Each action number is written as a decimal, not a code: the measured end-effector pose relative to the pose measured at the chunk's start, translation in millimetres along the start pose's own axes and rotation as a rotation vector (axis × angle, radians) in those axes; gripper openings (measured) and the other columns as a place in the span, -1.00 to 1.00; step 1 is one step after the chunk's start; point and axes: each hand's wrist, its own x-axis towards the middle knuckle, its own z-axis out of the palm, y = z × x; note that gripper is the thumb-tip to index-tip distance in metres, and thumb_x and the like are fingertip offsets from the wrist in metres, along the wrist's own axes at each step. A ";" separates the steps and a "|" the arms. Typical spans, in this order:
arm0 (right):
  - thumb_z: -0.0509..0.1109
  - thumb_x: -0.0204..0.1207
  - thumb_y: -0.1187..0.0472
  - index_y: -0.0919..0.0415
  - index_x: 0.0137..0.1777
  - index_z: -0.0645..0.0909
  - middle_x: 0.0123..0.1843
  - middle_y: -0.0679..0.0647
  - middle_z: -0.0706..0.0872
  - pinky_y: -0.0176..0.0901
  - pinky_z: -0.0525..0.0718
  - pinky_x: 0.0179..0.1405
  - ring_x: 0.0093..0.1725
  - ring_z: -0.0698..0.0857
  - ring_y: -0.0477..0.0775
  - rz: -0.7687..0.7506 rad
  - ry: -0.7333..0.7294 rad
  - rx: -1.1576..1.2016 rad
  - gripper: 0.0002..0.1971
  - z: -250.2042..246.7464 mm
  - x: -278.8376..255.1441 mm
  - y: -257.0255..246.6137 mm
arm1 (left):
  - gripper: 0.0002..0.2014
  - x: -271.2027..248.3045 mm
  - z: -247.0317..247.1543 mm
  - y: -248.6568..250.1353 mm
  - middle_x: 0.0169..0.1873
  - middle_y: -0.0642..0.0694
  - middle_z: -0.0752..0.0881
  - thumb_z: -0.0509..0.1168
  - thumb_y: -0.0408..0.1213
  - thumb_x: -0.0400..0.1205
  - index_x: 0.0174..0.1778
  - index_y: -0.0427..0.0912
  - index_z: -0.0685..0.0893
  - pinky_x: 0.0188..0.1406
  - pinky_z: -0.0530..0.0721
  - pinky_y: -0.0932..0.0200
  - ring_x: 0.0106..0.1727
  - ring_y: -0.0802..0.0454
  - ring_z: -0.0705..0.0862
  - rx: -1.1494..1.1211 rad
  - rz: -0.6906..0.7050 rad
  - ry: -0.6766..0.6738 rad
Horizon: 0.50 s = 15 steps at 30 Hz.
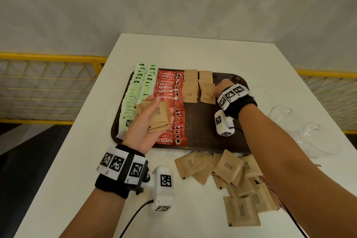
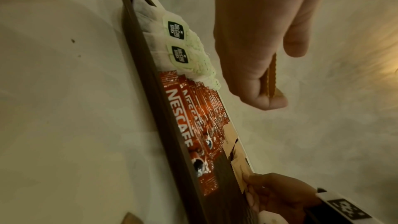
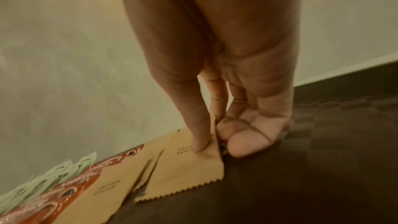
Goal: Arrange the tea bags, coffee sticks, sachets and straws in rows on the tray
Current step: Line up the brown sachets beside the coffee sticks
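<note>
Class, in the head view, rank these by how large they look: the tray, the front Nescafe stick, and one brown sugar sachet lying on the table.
1. tray, largest by far.
2. brown sugar sachet and Nescafe stick: unsure; the sachet lies nearer the camera, so it looks enlarged.

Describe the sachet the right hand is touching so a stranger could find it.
On the brown tray, find the second tan column right of the red coffee sticks. The brown sugar sachet ends it nearest the person, alone under the right hand.
</note>
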 end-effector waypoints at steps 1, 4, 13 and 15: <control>0.43 0.41 0.25 0.29 -0.13 0.65 0.04 0.18 0.74 -0.02 0.70 -0.05 -0.14 0.70 0.20 -0.016 -0.030 -0.075 -0.89 -3.4 0.2 -2.0 | -0.94 0.3 0.1 0.1 -0.06 -0.19 0.69 0.28 -0.28 0.60 -0.10 -0.01 0.59 -0.17 0.70 0.12 -0.16 -0.08 0.70 0.007 -0.003 0.000; 0.35 0.54 0.27 0.38 0.05 0.64 0.07 0.23 0.72 -0.04 0.61 -0.03 0.04 0.70 0.24 0.003 -0.003 -0.086 -0.82 -7.9 -9.2 -8.4 | -0.96 1.5 -0.5 0.4 -0.06 -0.20 0.68 0.28 -0.26 0.61 -0.10 -0.01 0.59 -0.17 0.70 0.11 -0.16 -0.09 0.70 0.021 -0.012 0.003; 0.30 0.61 0.24 0.33 0.31 0.51 0.40 0.28 0.49 0.05 0.47 0.35 0.41 0.47 0.26 0.022 0.077 -0.149 -0.69 2.0 -1.6 -6.3 | -0.82 -2.7 8.6 2.7 0.17 -0.37 0.64 0.14 -0.34 0.67 0.14 -0.11 0.57 0.08 0.65 -0.21 0.12 -0.33 0.66 -0.071 -0.020 0.012; 0.39 0.54 0.21 0.28 0.25 0.54 0.38 0.27 0.44 0.07 0.51 0.28 0.36 0.47 0.27 0.034 0.089 -0.138 -0.69 1.0 -1.5 -3.9 | -0.74 -2.4 7.1 2.6 0.22 -0.40 0.63 0.10 -0.40 0.66 0.21 -0.11 0.56 0.02 0.66 -0.27 0.16 -0.37 0.65 -0.093 -0.018 0.008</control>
